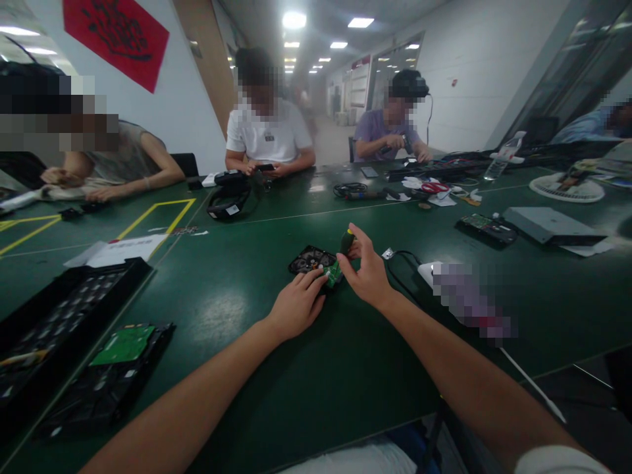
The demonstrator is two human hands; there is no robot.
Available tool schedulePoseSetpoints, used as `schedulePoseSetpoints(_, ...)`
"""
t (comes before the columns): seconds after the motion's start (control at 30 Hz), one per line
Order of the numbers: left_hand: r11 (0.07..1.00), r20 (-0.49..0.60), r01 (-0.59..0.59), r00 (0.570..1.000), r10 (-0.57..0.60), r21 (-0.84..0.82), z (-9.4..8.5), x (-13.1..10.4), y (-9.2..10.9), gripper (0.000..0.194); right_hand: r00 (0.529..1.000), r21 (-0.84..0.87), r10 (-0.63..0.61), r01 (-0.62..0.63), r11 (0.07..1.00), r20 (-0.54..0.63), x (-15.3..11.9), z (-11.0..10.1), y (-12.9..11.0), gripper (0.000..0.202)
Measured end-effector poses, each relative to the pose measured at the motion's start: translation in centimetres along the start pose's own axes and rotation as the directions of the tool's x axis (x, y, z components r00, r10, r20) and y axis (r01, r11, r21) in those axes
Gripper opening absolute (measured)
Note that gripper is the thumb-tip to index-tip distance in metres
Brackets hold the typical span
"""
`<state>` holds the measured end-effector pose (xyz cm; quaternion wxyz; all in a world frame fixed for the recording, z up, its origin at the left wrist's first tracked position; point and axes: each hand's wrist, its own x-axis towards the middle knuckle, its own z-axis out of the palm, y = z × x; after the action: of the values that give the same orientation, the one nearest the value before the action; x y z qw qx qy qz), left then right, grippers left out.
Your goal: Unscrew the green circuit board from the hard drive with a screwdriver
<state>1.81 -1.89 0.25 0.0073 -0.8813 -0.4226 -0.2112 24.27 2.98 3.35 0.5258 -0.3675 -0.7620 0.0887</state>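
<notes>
A black device with a round fan-like part (312,259) and a small green circuit board (332,275) lies on the green table (237,263). My left hand (299,304) rests on the board's left edge, with its fingers together, pressing it from above. Above the board, my right hand (363,266) grips a screwdriver by its dark handle with a yellow end (347,239). The screwdriver stands nearly upright, its lower end pointing down at the board; where the tip touches is too small to tell.
At the left are a long black casing (74,322) and a black unit with a green board (123,345). A power strip (464,296) with cables lies right of my hands. Farther right sit a drive (486,229) and a grey metal box (548,224). Several people sit across the table.
</notes>
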Motion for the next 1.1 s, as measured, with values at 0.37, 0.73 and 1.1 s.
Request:
schedulePoseSetpoints(0.37, 1.0, 0.004, 0.009, 1.0, -0.009, 0.002, -0.18, 0.1, 0.15, 0.047, 1.0, 0.001, 0.012, -0.012, 1.0, 0.001, 0.15, -0.04, -0.24, 0.072)
schedulePoseSetpoints(0.73, 1.0, -0.014, 0.015, 1.0, -0.015, -0.023, 0.23, 0.16, 0.08, 0.05, 1.0, -0.009, 0.002, -0.002, 1.0, 0.003, 0.04, 0.08, 0.0, 0.074)
schedulePoseSetpoints(1.1, 0.998, -0.005, 0.024, 1.0, -0.024, -0.063, -0.51, 0.21, 0.42, 0.038, 1.0, -0.043, -0.024, 0.025, 0.999, 0.016, 0.15, -0.2, -0.26, 0.07)
